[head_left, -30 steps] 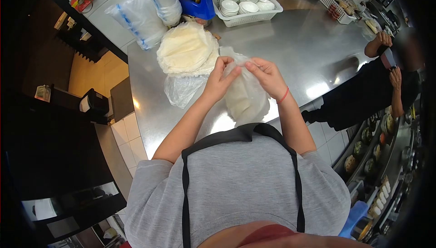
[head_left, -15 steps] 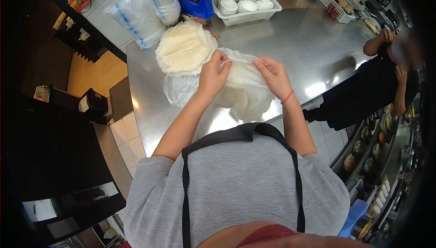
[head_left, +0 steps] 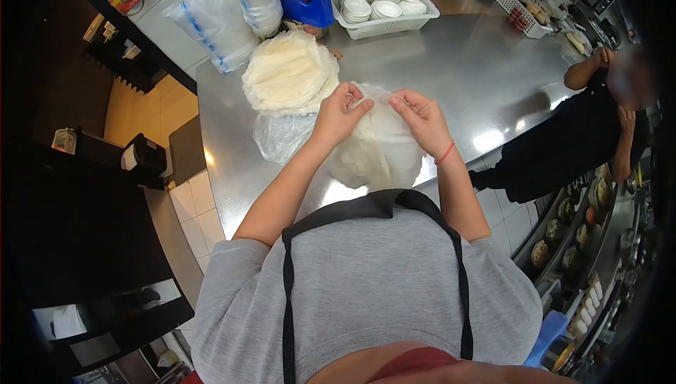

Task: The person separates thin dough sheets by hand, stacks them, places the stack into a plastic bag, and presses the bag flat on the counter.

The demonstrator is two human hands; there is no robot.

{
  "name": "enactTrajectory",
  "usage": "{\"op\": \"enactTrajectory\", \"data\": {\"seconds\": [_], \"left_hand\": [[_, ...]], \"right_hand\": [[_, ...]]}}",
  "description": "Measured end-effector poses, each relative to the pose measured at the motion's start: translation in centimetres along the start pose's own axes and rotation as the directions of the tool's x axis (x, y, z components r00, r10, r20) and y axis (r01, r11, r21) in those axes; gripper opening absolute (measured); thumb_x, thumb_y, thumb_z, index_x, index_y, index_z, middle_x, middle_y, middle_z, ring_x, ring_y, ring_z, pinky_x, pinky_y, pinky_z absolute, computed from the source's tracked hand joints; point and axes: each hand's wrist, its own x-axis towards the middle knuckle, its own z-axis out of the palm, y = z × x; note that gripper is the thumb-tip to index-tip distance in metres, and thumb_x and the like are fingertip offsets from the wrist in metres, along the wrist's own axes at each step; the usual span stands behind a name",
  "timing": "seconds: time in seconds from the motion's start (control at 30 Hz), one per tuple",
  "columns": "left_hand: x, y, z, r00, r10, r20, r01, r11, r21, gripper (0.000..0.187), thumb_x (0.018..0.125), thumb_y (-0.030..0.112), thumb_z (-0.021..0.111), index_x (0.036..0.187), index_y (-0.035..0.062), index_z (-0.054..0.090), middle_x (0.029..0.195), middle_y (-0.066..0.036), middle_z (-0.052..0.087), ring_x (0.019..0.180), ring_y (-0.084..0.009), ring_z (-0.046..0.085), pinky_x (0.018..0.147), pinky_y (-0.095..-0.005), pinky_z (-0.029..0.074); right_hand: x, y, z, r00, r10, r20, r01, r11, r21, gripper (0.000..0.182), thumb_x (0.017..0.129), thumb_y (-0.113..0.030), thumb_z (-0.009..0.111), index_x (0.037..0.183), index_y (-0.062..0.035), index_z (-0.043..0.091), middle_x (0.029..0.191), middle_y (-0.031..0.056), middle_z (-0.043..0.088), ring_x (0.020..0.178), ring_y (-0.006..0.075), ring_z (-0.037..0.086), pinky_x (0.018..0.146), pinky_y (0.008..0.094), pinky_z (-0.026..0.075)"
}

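A thin, translucent whitish wrapper sheet (head_left: 377,148) hangs between my hands over the steel counter, its lower part spread toward my apron. My left hand (head_left: 340,116) is at the sheet's upper left edge, thumb and fingers curled in on it. At the upper right edge, my right hand (head_left: 424,120) pinches the sheet between thumb and forefinger; a red band circles that wrist. Left of my left hand lies a stack of round, cream-coloured wrapper sheets (head_left: 290,73). Partly under the stack is a crumpled clear plastic bag (head_left: 278,137).
Behind the stack stand plastic-wrapped packs (head_left: 218,28) and a blue tape dispenser (head_left: 310,7). A white basket (head_left: 391,27) holds small stacked bowls. At the far right of the counter (head_left: 465,53) is another basket (head_left: 524,14) with food items. A person in black (head_left: 563,148) stands at right.
My left thumb and fingers have shifted on the edge, moving slightly right. The sheet's lower part has swung left and spread wider. The stack has not moved.
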Motion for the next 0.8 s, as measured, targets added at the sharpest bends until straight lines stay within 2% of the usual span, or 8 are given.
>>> {"op": "enactTrajectory", "data": {"seconds": [0.2, 0.33, 0.4, 0.43, 0.5, 0.6, 0.63, 0.8], "left_hand": [[-0.1, 2.0, -0.9, 0.981, 0.114, -0.160, -0.058, 0.945, 0.322, 0.020, 0.082, 0.016, 0.060, 0.073, 0.0029, 0.049, 0.056, -0.001, 0.048, 0.053, -0.0091, 0.043, 0.051, -0.0259, 0.038], [0.2, 0.3, -0.8, 0.979, 0.110, -0.172, -0.065, 0.966, 0.252, 0.020, 0.081, 0.021, 0.058, 0.076, 0.0052, 0.049, 0.059, -0.009, 0.053, 0.052, -0.0185, 0.051, 0.051, -0.0308, 0.039], [0.7, -1.1, -0.2, 0.991, 0.063, -0.121, -0.087, 0.975, -0.205, 0.016, 0.082, 0.021, 0.057, 0.080, 0.0074, 0.048, 0.065, -0.003, 0.055, 0.054, -0.0116, 0.048, 0.051, -0.0261, 0.038], [0.6, -1.7, 0.2, 0.991, 0.061, -0.121, -0.085, 0.975, -0.205, 0.016, 0.082, 0.021, 0.057, 0.080, 0.0074, 0.048, 0.065, -0.003, 0.055, 0.054, -0.0116, 0.048, 0.051, -0.0261, 0.038], [0.3, -0.6, 0.8, 0.945, -0.315, 0.087, 0.282, 0.650, -0.706, 0.022, 0.083, 0.024, 0.060, 0.089, 0.0077, 0.046, 0.072, 0.000, 0.055, 0.059, -0.0062, 0.046, 0.053, -0.0213, 0.037], [-0.6, 0.9, 1.8, 0.922, -0.350, 0.167, 0.376, 0.700, -0.607, 0.032, 0.082, 0.026, 0.064, 0.096, 0.0066, 0.043, 0.073, -0.002, 0.055, 0.059, -0.0059, 0.046, 0.052, -0.0203, 0.036], [-0.9, 1.1, 2.2, 0.936, -0.304, 0.177, 0.345, 0.699, -0.626, 0.028, 0.086, 0.027, 0.061, 0.098, 0.0065, 0.046, 0.079, -0.003, 0.058, 0.068, -0.0063, 0.052, 0.058, -0.0214, 0.041], [0.3, -2.0, 2.4, 0.977, -0.184, 0.104, 0.210, 0.776, -0.595, 0.018, 0.086, 0.017, 0.060, 0.088, 0.0060, 0.046, 0.075, -0.001, 0.057, 0.062, -0.0050, 0.050, 0.055, -0.0189, 0.040]], "right_hand": [[-0.1, -0.1, -0.3, 0.999, -0.038, -0.034, 0.036, 0.999, -0.035, 0.022, 0.089, -0.021, 0.054, 0.092, -0.0004, 0.062, 0.078, -0.0017, 0.060, 0.073, 0.0050, 0.050, 0.068, 0.0203, 0.043], [-0.1, 0.4, -1.1, 0.996, -0.017, -0.093, 0.015, 1.000, -0.017, 0.022, 0.090, -0.020, 0.054, 0.092, 0.0002, 0.061, 0.079, -0.0017, 0.060, 0.074, 0.0044, 0.050, 0.068, 0.0194, 0.042], [-0.1, 0.5, -1.2, 0.994, -0.024, -0.106, 0.020, 0.999, -0.043, 0.022, 0.090, -0.020, 0.053, 0.092, 0.0003, 0.061, 0.080, -0.0016, 0.060, 0.074, 0.0042, 0.050, 0.069, 0.0190, 0.042], [-0.1, 0.2, -1.0, 0.994, -0.020, -0.109, 0.023, 0.999, 0.024, 0.022, 0.090, -0.020, 0.053, 0.093, 0.0002, 0.061, 0.080, -0.0017, 0.060, 0.075, 0.0039, 0.050, 0.068, 0.0188, 0.042], [-0.1, 0.0, -0.8, 0.993, -0.017, -0.113, 0.028, 0.996, 0.090, 0.022, 0.090, -0.020, 0.053, 0.093, 0.0001, 0.061, 0.081, -0.0017, 0.060, 0.075, 0.0035, 0.050, 0.068, 0.0185, 0.042], [0.1, 0.0, -0.5, 0.991, -0.053, -0.127, 0.062, 0.996, 0.066, 0.022, 0.090, -0.021, 0.053, 0.094, -0.0003, 0.061, 0.082, -0.0023, 0.060, 0.075, 0.0032, 0.050, 0.068, 0.0185, 0.042], [0.1, 0.0, -0.4, 0.991, -0.046, -0.127, 0.059, 0.993, 0.099, 0.022, 0.090, -0.021, 0.053, 0.093, -0.0004, 0.061, 0.082, -0.0024, 0.060, 0.075, 0.0031, 0.050, 0.068, 0.0184, 0.042], [0.0, -0.1, -1.0, 0.990, -0.054, -0.133, 0.067, 0.994, 0.092, 0.021, 0.091, -0.020, 0.053, 0.092, -0.0009, 0.060, 0.081, -0.0024, 0.060, 0.076, 0.0031, 0.050, 0.068, 0.0186, 0.042]]}}
